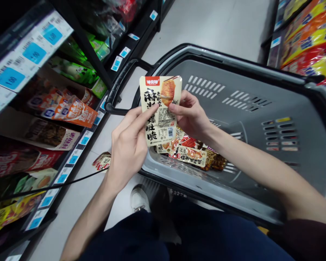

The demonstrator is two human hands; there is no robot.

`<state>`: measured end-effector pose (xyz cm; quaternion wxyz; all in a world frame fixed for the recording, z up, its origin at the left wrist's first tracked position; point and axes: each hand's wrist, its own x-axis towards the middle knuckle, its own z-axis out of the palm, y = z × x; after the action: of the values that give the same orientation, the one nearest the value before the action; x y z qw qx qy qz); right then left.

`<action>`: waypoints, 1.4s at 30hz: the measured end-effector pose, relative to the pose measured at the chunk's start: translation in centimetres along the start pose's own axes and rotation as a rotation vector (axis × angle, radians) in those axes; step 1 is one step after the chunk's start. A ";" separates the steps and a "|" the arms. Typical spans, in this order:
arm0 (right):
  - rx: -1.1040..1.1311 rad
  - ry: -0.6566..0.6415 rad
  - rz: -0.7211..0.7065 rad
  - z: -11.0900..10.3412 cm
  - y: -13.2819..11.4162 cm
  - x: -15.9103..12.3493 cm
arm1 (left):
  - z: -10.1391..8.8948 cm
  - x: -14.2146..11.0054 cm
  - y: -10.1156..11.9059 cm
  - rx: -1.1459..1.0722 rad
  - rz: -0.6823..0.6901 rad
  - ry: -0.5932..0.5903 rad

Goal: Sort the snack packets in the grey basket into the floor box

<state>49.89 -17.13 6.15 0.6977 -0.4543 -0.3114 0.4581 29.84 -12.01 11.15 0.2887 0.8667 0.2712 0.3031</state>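
A cream-coloured snack packet (161, 125) with a red label, black lettering and a food picture stands upright between my hands, its printed face toward me. My left hand (129, 145) grips its left edge, with a finger laid across the front. On the other side, my right hand (188, 112) pinches the right edge with the thumb in front. Both hands are above the left end of a grey shopping basket (260, 145) with a black rim. Inside lie several snack packets (190, 155), some of the same cream design, partly hidden by the held one.
On the left, shelves hold bagged snacks (70, 110) behind blue price tags (32, 52). A packet (101, 162) lies on the floor beside my left wrist. A black cord (78, 180) crosses on the left. More bright bags (309, 32) fill a shelf at right.
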 end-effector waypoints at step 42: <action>0.088 -0.020 0.032 0.0 -0.4 -0.3 | 0.6 0.1 0.4 0.091 0.042 0.061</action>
<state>49.85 -17.50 6.52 0.7065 -0.4234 -0.2906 0.4870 30.42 -12.40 11.10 0.2342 0.8749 0.2751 0.3226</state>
